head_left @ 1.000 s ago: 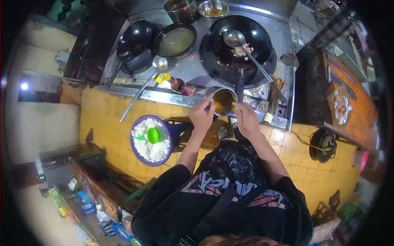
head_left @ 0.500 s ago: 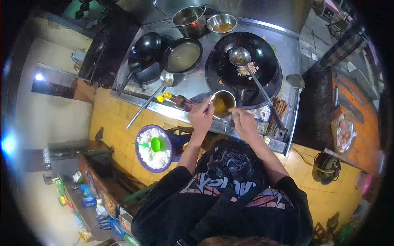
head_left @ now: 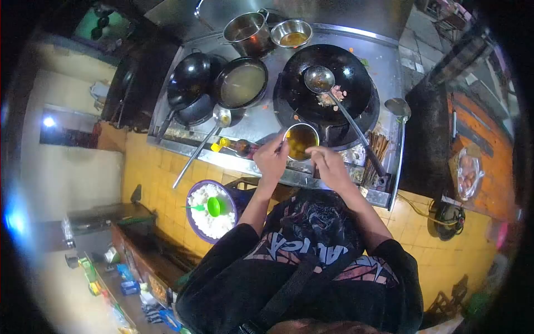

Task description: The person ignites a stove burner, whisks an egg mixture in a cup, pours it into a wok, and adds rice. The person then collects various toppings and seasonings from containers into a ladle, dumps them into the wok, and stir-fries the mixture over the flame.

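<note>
A round container [head_left: 301, 140] with a pale rim and brownish-yellow contents is between my hands, at the stove's front edge. My left hand [head_left: 271, 160] grips its left side, thumb near the rim. On the opposite side, my right hand [head_left: 330, 167] has its fingers pinched together at the rim; whatever they hold is hidden. Just beyond is a large black wok [head_left: 350, 89], where a ladle [head_left: 320, 79] rests over pinkish chopped pieces [head_left: 332, 96]. A bottle with a yellow cap [head_left: 240, 147] lies left of my left hand.
Left on the stove are a pan of cloudy liquid [head_left: 242, 84], another black wok [head_left: 188, 75] and a second ladle [head_left: 221, 117]. A steel pot [head_left: 245, 28] and bowl [head_left: 292, 33] stand behind. A purple-rimmed tub of rice [head_left: 201, 228] is below left, a bag of eggs [head_left: 468, 175] at right.
The view has shifted slightly, so the stove items appear further left. My hands stay around the container, whose contents now show more clearly from above.
</note>
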Tool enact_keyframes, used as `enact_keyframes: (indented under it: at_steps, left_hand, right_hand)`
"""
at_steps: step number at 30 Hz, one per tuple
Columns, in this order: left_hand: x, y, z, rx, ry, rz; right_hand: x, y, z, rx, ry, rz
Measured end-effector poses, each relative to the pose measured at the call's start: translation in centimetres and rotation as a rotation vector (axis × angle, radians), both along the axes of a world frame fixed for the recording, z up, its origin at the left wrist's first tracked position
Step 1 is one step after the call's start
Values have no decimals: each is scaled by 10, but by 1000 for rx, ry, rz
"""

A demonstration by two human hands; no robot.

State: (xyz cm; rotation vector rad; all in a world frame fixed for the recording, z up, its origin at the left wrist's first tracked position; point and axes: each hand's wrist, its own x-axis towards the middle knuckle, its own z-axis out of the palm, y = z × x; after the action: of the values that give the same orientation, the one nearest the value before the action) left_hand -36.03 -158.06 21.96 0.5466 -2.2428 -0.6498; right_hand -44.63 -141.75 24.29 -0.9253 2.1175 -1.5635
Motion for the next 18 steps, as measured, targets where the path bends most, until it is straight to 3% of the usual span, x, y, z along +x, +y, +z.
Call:
enact_keyframes:
  at_steps: [1,2,3,5,6,7,9,10,11,13,14,16,18]
  left_hand:
    - [-2,-2,-2,18,16,-32]
    - [-3,0,6,-35,-33,-29]
    - [-4,0,5,-32,-33,-44]
    - [-12,-3,3,-80,19,-69]
    - [-12,-3,3,-19,-5,-74]
    - [-13,-3,1,-16,-4,-88]
    - [-16,-2,-3,-2,66,-121]
    - [-17,-1,-5,57,37,-95]
    - [-17,0,-7,58,35,-101]
    - [-19,0,-9,30,-97,-102]
    - [-20,1,-6,-41,-74,-127]
    - [-23,3,-7,-16,-56,-145]
    - [-25,8,-2,35,-55,-145]
  right_hand:
    - [1,0,9,52,-168,-3]
    - [3,-5,-1,-83,55,-142]
    - [5,-4,-8,-79,56,-157]
    - [4,-1,-13,64,59,-62]
    - [1,3,-7,81,-131,21]
    - [2,2,-8,83,-131,7]
    - [0,1,-11,-80,182,-222]
    - [-4,3,-16,-5,364,-199]
    - [-2,6,-14,-3,363,-205]
    - [-3,10,-5,151,-219,34]
    - [-2,9,-4,149,-222,26]
    - [-6,9,-3,-3,58,-213]
    - [-8,14,-13,69,-8,-135]
